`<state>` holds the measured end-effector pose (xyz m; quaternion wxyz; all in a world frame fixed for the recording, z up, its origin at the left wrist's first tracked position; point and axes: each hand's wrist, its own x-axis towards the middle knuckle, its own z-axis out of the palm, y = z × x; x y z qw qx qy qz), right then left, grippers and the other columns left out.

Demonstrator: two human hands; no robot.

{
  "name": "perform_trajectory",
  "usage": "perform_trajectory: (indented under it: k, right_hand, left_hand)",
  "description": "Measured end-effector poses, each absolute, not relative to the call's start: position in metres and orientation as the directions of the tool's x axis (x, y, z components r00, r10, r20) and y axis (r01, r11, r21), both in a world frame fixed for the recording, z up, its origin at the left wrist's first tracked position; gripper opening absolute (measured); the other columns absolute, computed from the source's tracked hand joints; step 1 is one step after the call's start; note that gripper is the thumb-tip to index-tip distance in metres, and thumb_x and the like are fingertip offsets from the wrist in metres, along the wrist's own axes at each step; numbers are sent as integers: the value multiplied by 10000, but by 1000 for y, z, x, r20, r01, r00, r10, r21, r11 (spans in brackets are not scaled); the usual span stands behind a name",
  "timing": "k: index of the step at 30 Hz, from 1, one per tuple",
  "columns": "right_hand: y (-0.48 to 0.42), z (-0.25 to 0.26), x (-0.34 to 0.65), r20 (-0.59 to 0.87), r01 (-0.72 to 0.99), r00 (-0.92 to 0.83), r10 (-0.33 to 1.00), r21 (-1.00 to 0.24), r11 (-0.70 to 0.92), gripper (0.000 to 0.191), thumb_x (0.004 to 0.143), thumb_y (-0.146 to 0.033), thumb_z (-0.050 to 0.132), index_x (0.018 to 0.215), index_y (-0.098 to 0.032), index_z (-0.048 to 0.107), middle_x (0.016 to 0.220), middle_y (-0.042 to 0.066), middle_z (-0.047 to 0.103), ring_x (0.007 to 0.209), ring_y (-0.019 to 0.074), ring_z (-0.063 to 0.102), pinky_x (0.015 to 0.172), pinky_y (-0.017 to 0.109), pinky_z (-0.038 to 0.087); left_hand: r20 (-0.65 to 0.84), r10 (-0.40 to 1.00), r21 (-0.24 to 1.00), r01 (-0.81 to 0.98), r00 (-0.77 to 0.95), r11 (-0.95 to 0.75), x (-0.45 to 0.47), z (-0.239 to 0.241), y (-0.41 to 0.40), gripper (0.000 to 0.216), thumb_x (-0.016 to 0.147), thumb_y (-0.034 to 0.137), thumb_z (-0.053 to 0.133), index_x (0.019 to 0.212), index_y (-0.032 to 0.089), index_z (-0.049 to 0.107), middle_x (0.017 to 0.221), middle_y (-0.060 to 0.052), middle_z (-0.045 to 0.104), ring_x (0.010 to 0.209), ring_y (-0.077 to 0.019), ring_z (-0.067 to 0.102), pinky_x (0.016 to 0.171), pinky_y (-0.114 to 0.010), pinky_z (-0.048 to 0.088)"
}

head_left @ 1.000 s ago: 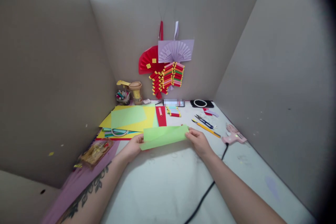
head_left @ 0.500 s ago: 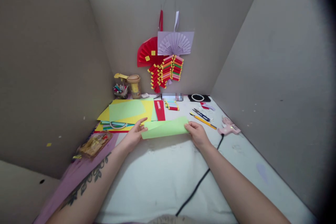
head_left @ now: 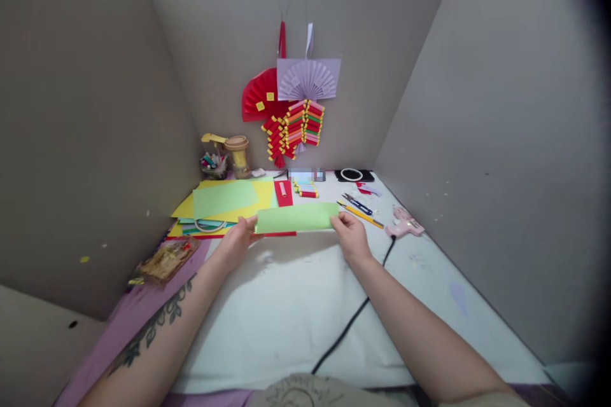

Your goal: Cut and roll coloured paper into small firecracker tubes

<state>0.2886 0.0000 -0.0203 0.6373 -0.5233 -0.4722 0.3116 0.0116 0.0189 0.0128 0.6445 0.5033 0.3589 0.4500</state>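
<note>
A strip of light green paper (head_left: 296,218) is stretched between my hands, held a little above the white cloth. My left hand (head_left: 238,241) pinches its left end. At the right end, the fingers and thumb of my right hand (head_left: 351,233) close on the lower corner. Behind the strip lie small rolled paper tubes (head_left: 306,189) with yellow ends and a red paper piece (head_left: 285,197) bearing a pink roll. Left of them is a stack of yellow and green sheets (head_left: 224,199).
A yellow craft knife (head_left: 361,214), thread snips (head_left: 358,203) and a pink glue gun (head_left: 403,222) with a black cord (head_left: 353,318) lie on the right. Phones, a cup (head_left: 238,156) and a pen holder (head_left: 214,165) stand behind. Paper fans (head_left: 309,79) hang on the back panel.
My left hand has shifted its grip, its raised forefinger now down against the strip's end. The strip looks straighter and more level. The whole view has shifted slightly.
</note>
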Motion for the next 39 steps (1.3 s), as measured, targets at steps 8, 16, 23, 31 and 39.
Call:
perform_trajectory:
  k: [8,16,23,31,39]
  right_hand:
    - [-3,-16,281,427,176,307,850,-904,390,187,740,-357,591,767,-180,644,886,57,658,792,193,577,732,315,452]
    - [-6,-12,278,425,5,182,887,-902,431,182,726,-369,642,787,-201,677,1039,67,633,924,216,574,815,343,446]
    - [-1,-21,279,260,-168,281,924,-935,314,271,683,-401,683,580,-182,562,568,-27,514,552,115,437,554,251,361]
    - [-5,-14,270,301,-84,421,856,-926,367,272,672,-387,688,596,-176,535,564,-50,435,550,94,354,539,235,298]
    - [-4,-18,272,327,-20,514,793,-920,392,266,668,-371,691,621,-178,515,590,-51,445,561,94,370,553,236,316]
  left_hand:
    - [-10,934,991,-124,358,58,12,7,10,640,573,413,782,1136,163,605,1055,-107,650,911,-247,605,760,-304,468]
    - [56,991,994,-96,125,-44,8,0,22,322,582,392,762,749,124,698,767,-69,695,731,-199,606,708,-293,444]
    - [145,988,980,128,53,-150,8,-2,22,283,638,410,697,623,138,620,566,15,564,538,-112,473,540,-225,347]
    - [242,960,961,173,-141,-217,15,3,13,403,623,363,703,516,189,356,459,82,327,440,-73,371,472,-202,306]
    - [229,963,972,77,-142,-220,17,6,10,272,598,340,720,578,161,516,544,46,484,511,-84,416,523,-214,332]
